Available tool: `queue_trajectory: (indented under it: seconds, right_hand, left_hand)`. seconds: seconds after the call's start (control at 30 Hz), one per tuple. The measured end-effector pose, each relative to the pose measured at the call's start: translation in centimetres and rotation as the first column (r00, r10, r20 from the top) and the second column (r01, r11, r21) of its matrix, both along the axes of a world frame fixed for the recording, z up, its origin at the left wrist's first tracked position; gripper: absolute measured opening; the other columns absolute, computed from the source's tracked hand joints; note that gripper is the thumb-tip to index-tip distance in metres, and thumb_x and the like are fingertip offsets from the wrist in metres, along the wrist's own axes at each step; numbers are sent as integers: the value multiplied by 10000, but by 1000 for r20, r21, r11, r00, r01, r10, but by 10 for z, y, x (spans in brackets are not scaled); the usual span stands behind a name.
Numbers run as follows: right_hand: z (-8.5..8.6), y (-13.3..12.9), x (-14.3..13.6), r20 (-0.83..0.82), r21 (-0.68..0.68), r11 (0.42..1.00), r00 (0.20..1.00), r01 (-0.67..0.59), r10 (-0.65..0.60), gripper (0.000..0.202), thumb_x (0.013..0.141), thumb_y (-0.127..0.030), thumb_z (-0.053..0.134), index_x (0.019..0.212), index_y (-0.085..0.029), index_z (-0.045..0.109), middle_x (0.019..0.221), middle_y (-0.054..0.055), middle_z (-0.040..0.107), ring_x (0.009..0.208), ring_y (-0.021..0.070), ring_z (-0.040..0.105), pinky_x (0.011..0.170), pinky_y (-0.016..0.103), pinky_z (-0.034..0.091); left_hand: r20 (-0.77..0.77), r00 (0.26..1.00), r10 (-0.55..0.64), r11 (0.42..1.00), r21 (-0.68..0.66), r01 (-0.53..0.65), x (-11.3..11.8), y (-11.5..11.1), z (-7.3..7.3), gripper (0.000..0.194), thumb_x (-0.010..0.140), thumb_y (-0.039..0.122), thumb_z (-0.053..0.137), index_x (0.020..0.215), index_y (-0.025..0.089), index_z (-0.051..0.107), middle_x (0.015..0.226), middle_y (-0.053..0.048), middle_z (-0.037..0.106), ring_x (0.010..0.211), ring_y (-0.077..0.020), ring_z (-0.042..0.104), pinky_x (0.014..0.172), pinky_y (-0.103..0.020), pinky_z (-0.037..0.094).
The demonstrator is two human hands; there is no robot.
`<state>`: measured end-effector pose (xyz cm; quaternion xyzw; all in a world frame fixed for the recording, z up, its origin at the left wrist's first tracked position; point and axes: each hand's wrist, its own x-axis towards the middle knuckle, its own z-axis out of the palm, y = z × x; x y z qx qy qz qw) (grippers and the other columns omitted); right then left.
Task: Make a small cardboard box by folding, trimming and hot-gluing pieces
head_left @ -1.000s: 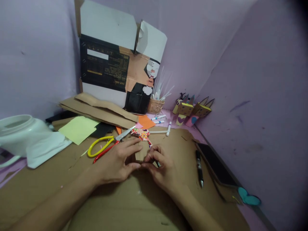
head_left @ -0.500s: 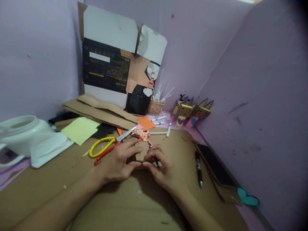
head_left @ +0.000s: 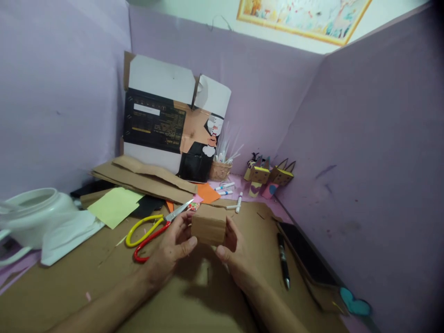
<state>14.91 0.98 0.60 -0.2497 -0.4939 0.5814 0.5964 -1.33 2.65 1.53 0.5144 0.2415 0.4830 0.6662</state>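
Note:
A small brown cardboard box [head_left: 208, 225] is held up between my two hands, above the cardboard-covered table. My left hand [head_left: 175, 245] grips its left side, the thumb near the lower front corner. On the right side my right hand [head_left: 233, 249] holds it, with its thumb below the lower edge. Scissors [head_left: 152, 231] with a yellow and a red handle lie just left of my left hand, blades pointing away. Behind the box, a piece of colourful patterned material [head_left: 194, 206] is partly hidden.
Left: white teapot [head_left: 45, 217], yellow-green paper [head_left: 115, 206]. Back: printed carton [head_left: 156, 120], cardboard strips [head_left: 145, 178], orange paper [head_left: 208, 193], basket of markers [head_left: 220, 171], cardboard figures [head_left: 260, 178]. Right: black pen [head_left: 283, 261], dark flat object [head_left: 308, 252], teal heart [head_left: 355, 301].
The cardboard piece has been lifted and turned, so the box now shows between both hands. My hands have moved apart to its sides. The view has tilted up, showing a framed picture.

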Motion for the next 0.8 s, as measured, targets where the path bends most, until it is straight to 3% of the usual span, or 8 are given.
queue_trajectory:
  seconds: [0.1,0.23,0.37,0.43,0.53,0.67,0.8]
  right_hand:
    - [4,-3,2,-38,-12,1000,999,28,-29,698,663,-324,754,1292,-213,472,1320,85,561,1250,304,474,1037,435,379]
    - [3,-1,6,-138,-88,989,982,120,-132,654,626,-251,719,1251,-231,527,1300,47,583,1259,301,461,1041,430,374]
    - [-3,1,8,-112,-100,982,979,157,-168,684,573,-195,731,1232,-265,558,1325,25,565,1250,310,469,1003,429,411]
    - [-5,2,8,-85,-103,983,984,149,-158,682,567,-191,734,1224,-261,566,1331,26,559,1240,319,477,996,434,415]
    - [-6,2,9,-72,-100,984,986,144,-151,630,587,-224,727,1200,-236,579,1276,46,597,1198,324,513,970,432,432]
    - [-7,1,8,-48,-92,992,994,91,-96,665,628,-247,752,1248,-247,513,1208,67,636,1092,296,596,890,411,486]
    - [-8,0,5,-24,-105,989,994,107,-110,785,608,-253,803,1303,-274,438,1230,65,624,1065,267,614,914,402,475]
  left_hand:
    - [-136,991,18,998,66,-9,2,-4,1,452,776,374,663,1124,208,426,1248,-128,549,1163,-284,522,947,-390,436]
    - [-275,960,45,987,162,1,1,-3,-1,484,790,446,624,1146,206,402,1239,-145,527,1124,-281,548,932,-420,461]
    - [-287,948,136,979,187,-84,-3,3,-4,745,720,470,680,1295,212,281,1323,-176,436,1191,-304,506,938,-416,469]
    - [-300,946,120,981,185,-66,-4,4,-3,822,697,442,702,1337,204,244,1384,-191,380,1250,-321,455,960,-420,461]
    - [-331,941,69,988,155,-18,-4,2,1,778,691,395,709,1314,188,291,1416,-199,368,1275,-332,433,975,-432,458]
    - [-301,953,43,994,111,-9,0,0,3,711,711,377,693,1285,174,326,1343,-191,476,1220,-313,502,944,-415,486]
    - [-384,923,28,979,196,52,-2,4,4,754,726,379,673,1347,175,297,1337,-173,493,1164,-272,551,943,-392,482]
